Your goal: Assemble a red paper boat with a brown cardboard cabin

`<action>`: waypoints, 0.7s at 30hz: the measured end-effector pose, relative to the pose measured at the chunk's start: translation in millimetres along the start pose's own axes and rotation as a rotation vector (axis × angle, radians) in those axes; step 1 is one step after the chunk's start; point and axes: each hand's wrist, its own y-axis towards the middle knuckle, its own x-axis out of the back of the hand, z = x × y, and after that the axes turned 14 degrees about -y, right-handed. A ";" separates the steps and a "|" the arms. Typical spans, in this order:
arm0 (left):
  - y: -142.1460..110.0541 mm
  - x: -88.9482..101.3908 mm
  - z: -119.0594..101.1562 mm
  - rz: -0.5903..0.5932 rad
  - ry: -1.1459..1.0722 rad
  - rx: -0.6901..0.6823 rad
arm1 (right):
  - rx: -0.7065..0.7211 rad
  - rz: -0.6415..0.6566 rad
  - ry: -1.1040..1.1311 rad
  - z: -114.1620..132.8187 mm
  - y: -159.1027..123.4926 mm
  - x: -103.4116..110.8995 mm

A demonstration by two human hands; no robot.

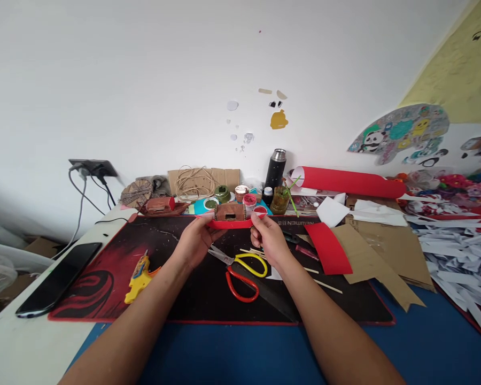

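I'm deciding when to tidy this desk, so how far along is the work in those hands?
The brown piece looks shaped, with a dark slot. The left hand and right hand hold the red strip across its front; I can't tell whether they are joined. Any joining may be left, as may use of the loose red sheet and thin sticks.

A home craft desk (paint pots (223,193), scissors (240,267), cut cardboard (379,262)).
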 end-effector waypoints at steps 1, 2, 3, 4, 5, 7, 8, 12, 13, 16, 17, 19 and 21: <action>0.8 0.5 -1.2 0.004 0.005 0.010 | -0.004 -0.002 0.000 -0.2 0.0 -0.1; 2.0 1.3 -2.9 0.005 0.012 0.020 | -0.008 -0.003 0.001 -0.3 0.0 -0.2; 3.6 2.5 -5.4 0.002 0.024 0.028 | -0.011 -0.001 0.003 -0.3 0.0 -0.2; 5.5 3.9 -8.6 -0.006 0.043 0.029 | -0.012 0.003 0.005 -0.3 0.0 -0.1; 7.3 5.5 -12.5 -0.018 0.071 0.015 | -0.012 0.007 0.006 -0.2 0.0 0.0; 9.9 8.0 -22.6 -0.047 0.163 -0.094 | -0.007 0.013 -0.004 0.2 0.1 0.5; 10.0 8.5 -28.4 -0.057 0.221 -0.199 | -0.005 0.014 -0.010 0.5 0.1 0.8; 1.9 1.1 -51.5 0.050 0.515 -0.489 | -0.017 0.044 -0.032 1.2 -0.6 1.1; -1.0 -3.1 -55.7 0.097 0.613 -0.444 | -0.023 0.059 -0.038 1.3 -1.0 0.9; -5.1 -17.3 -63.0 0.224 0.833 -0.294 | -0.030 0.085 -0.058 2.0 -2.3 0.2; -4.1 -21.5 -64.2 0.258 0.842 -0.241 | -0.028 0.087 -0.061 2.4 -2.7 0.0; 1.2 -28.0 -65.8 0.282 0.770 -0.122 | -0.025 0.090 -0.066 3.4 -3.5 0.0; 8.4 -31.8 -67.7 0.277 0.782 -0.057 | -0.020 0.095 -0.078 4.3 -4.1 0.1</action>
